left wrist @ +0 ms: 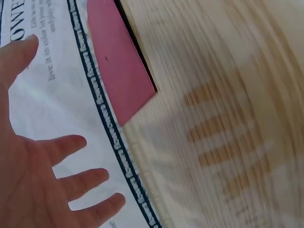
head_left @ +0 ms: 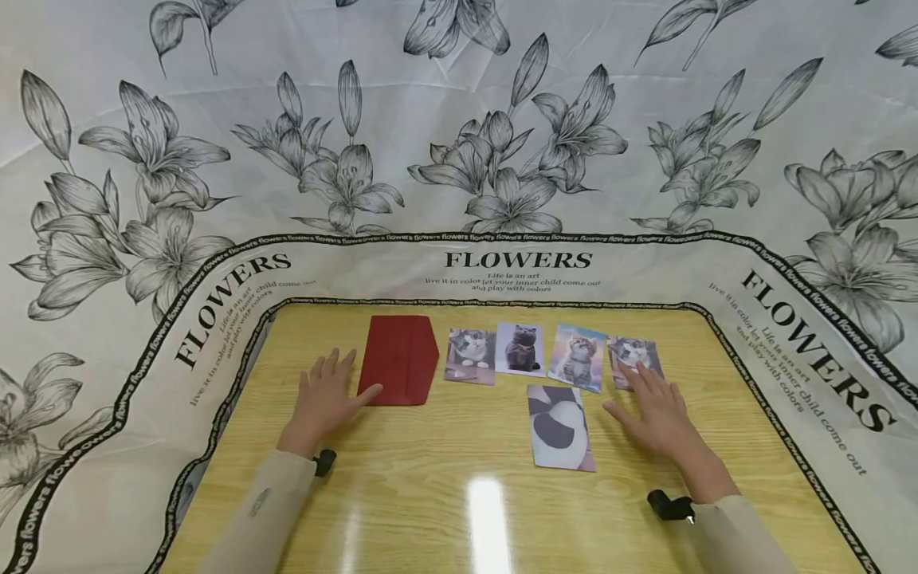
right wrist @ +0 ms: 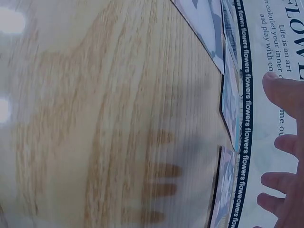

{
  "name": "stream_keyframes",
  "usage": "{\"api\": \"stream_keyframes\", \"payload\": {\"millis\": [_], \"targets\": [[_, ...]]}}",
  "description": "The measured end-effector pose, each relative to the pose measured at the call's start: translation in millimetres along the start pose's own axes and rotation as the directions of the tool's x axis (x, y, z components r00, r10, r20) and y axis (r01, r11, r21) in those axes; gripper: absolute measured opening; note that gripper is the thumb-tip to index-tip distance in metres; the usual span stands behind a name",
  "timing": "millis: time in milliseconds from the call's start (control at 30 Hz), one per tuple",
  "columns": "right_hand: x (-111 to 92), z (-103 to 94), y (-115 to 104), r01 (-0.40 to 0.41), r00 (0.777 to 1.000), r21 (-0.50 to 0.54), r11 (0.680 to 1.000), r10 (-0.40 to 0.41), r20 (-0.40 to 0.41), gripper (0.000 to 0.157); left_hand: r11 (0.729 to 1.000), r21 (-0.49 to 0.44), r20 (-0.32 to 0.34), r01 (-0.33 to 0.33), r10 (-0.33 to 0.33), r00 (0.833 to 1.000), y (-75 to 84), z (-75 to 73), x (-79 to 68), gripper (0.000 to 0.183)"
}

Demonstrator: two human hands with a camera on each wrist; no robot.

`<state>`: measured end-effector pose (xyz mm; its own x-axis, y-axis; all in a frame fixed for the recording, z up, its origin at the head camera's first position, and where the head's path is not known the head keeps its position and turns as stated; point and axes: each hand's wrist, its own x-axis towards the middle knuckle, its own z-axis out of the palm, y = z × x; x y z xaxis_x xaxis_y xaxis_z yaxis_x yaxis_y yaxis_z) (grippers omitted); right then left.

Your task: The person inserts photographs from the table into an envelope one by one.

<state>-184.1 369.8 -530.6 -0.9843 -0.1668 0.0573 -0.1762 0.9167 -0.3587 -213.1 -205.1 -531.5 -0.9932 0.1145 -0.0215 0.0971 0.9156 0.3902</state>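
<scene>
My left hand point(head_left: 323, 402), fingers spread, is held over the table just left of a dark red envelope point(head_left: 387, 359); its thumb overlaps the envelope's lower left corner in the head view. With fingers apart and nothing in them, my right hand point(head_left: 658, 414) hovers by the rightmost cat photo card point(head_left: 622, 348) and partly covers it. Left of that card run a kitten card with a blue sky point(head_left: 576, 359), a dark grey cat card point(head_left: 520, 348) and a grey-and-white cat card point(head_left: 470, 356). Below this row lies a card with a black-and-white furry close-up point(head_left: 562, 428).
The light wood table point(head_left: 416, 494) carries finger reflections in both wrist views. A white cloth point(head_left: 358, 271) with a black border and "FLOWERS" lettering surrounds its back and sides. Small black wrist cameras point(head_left: 670, 505) sit at both sleeves.
</scene>
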Motion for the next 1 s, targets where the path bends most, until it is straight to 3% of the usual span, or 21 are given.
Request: {"api": "stream_keyframes", "payload": {"millis": [300, 533, 1000], "targets": [[8.4, 3.5, 9.8, -0.018, 1.0, -0.012, 1.0, 0.018, 0.003, 0.08, 0.999, 0.023, 0.012, 0.023, -0.023, 1.0, 14.0, 15.5, 13.4, 0.101], [14.4, 5.9, 20.9, -0.03, 1.0, -0.026, 0.999, 0.029, -0.003, 0.079, 0.996, 0.027, 0.021, 0.081, -0.082, 0.996, 26.9, 24.9, 22.4, 0.107], [19.0, 6.5, 48.0, -0.153, 0.988, 0.012, 0.988, 0.153, 0.004, 0.084, 0.981, 0.103, 0.012, 0.167, -0.169, 0.985, 42.0, 33.2, 34.1, 0.115]]}}
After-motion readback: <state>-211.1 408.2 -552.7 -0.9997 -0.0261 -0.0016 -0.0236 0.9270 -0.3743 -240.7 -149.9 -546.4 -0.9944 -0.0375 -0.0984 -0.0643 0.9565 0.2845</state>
